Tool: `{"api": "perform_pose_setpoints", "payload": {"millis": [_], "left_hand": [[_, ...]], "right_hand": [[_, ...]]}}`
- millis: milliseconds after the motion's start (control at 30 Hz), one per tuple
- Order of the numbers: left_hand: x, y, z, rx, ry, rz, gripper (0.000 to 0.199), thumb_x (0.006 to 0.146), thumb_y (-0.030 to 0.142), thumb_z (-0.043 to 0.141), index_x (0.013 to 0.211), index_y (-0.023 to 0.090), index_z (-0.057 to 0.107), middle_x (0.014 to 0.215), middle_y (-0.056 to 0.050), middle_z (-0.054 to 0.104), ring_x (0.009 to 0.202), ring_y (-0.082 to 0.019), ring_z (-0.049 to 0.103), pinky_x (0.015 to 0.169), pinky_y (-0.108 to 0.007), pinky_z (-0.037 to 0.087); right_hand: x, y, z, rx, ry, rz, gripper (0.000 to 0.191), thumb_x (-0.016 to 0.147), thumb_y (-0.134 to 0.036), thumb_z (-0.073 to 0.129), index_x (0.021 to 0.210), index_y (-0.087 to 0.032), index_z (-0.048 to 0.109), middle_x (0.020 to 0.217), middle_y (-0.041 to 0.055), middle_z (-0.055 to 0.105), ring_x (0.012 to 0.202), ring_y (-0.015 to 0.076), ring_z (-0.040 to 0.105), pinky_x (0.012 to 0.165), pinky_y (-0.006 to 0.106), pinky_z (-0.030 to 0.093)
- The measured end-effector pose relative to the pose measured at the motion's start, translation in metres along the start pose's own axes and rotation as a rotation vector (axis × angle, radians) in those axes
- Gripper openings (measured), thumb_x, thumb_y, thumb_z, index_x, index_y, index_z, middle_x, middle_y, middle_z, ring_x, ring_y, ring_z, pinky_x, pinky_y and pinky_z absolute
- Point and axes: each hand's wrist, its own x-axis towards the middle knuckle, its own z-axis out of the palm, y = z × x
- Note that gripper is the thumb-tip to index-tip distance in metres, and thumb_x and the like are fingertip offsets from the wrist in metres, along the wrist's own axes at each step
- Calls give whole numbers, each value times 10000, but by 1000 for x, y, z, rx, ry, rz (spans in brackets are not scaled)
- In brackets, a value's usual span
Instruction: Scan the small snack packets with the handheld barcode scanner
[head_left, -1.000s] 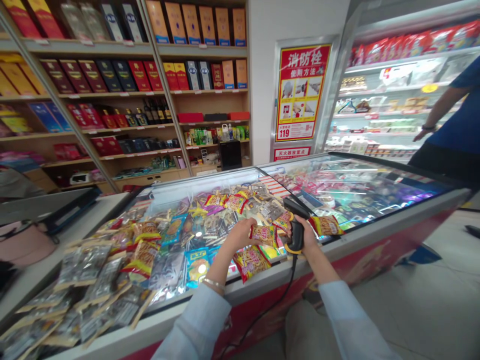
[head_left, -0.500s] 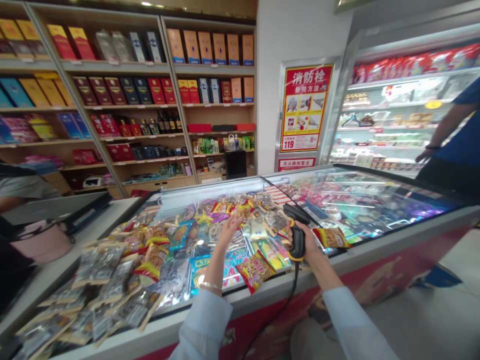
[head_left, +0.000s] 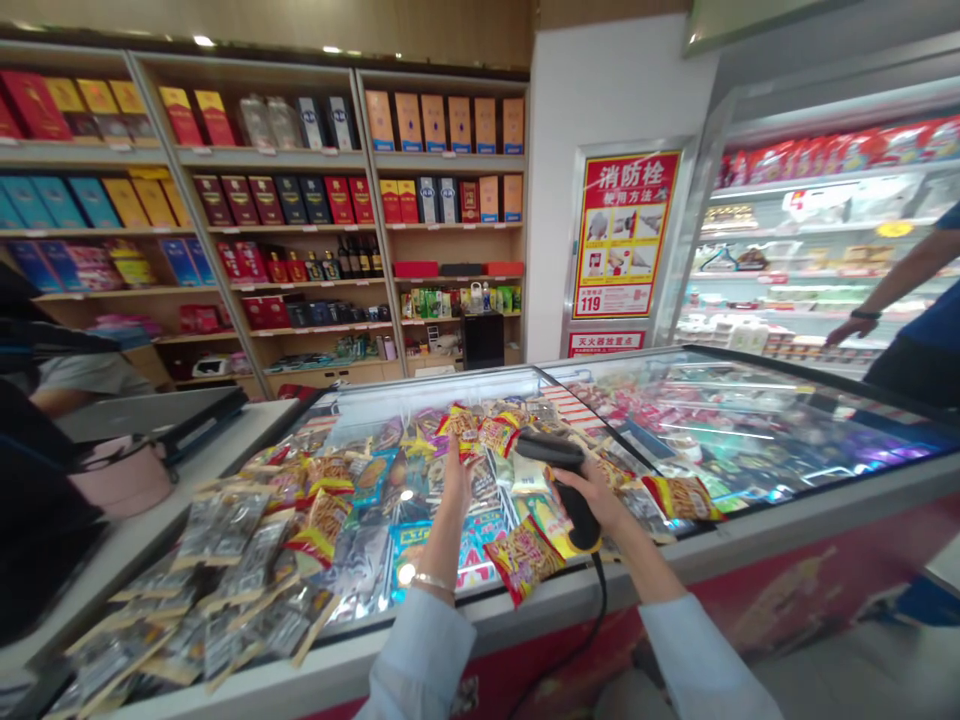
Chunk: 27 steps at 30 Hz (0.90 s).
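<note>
My right hand [head_left: 592, 495] is wrapped round the handle of a black and yellow barcode scanner [head_left: 551, 452]. Its head points left and its cable hangs over the freezer edge. My left hand [head_left: 456, 480] is closed at the near edge of a red and yellow snack bag [head_left: 461, 422]; its fingertips are partly hidden. A second bag of the same kind [head_left: 498, 434] lies between that hand and the scanner. Nearer to me, another snack bag [head_left: 525, 560] rests at the freezer's front edge, and one more [head_left: 682, 497] lies right of the scanner.
Grey snack packets [head_left: 225, 525] are heaped on the left of the glass-topped freezer [head_left: 750, 535]. A pink bucket [head_left: 124, 480] stands on the left counter. One person's arm [head_left: 892, 285] shows at right, another person's sleeve [head_left: 86, 375] at left. Shelves [head_left: 300, 230] line the back.
The scanner has swung left, closer to my left hand, and its head now points left. My left hand has turned edge-on, and the snack bag by it stands more tilted up.
</note>
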Motion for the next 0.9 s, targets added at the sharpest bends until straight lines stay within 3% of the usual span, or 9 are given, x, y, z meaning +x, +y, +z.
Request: {"api": "perform_pose_setpoints", "payload": {"millis": [133, 300, 467, 633, 800, 900], "left_hand": [[0, 1, 0, 128, 27, 24, 694, 823, 706, 365, 1297, 224, 523, 1219, -101, 631, 1079, -200, 610, 817, -298, 550], [-1, 2, 1, 122, 45, 21, 656, 848, 680, 346, 1288, 230, 535, 1179, -86, 649, 1094, -199, 604, 810, -291, 544], [0, 1, -1, 196, -9, 70, 699, 802, 733, 361, 1238, 225, 563, 1166, -97, 654, 1046, -202, 620, 807, -301, 541], [-3, 3, 1, 192, -23, 42, 628, 862, 645, 357, 1297, 219, 510, 1232, -105, 624, 1154, -228, 574, 855, -350, 534], [-11, 16, 10, 228, -60, 40, 535, 939, 535, 266, 1337, 247, 477, 1252, -88, 626, 1141, -232, 597, 853, -404, 546], [-12, 36, 10, 293, -42, 86, 541, 959, 509, 172, 1352, 275, 461, 1274, -70, 618, 1104, -226, 621, 839, -413, 554]], "right_hand": [[1, 1, 5, -24, -6, 5, 230, 712, -367, 717, 651, -174, 609, 482, 7, 595, 358, 127, 522, 337, 214, 389], [2, 4, 6, -23, -15, 4, 208, 717, -338, 717, 663, -169, 609, 474, 2, 592, 357, 128, 526, 342, 211, 386], [4, 6, 7, -70, -9, -5, 218, 719, -352, 696, 662, -162, 605, 480, -9, 580, 369, 116, 518, 369, 217, 410], [3, 5, 8, -18, 16, 25, 233, 690, -375, 712, 678, -164, 615, 480, -4, 586, 357, 123, 515, 344, 222, 395], [-1, -6, 12, 103, 70, -7, 243, 682, -380, 735, 730, -163, 637, 483, 4, 586, 349, 127, 510, 318, 222, 383], [0, -15, 22, 202, 67, -3, 215, 690, -365, 720, 737, -171, 639, 493, 8, 587, 345, 125, 504, 307, 220, 384]]}}
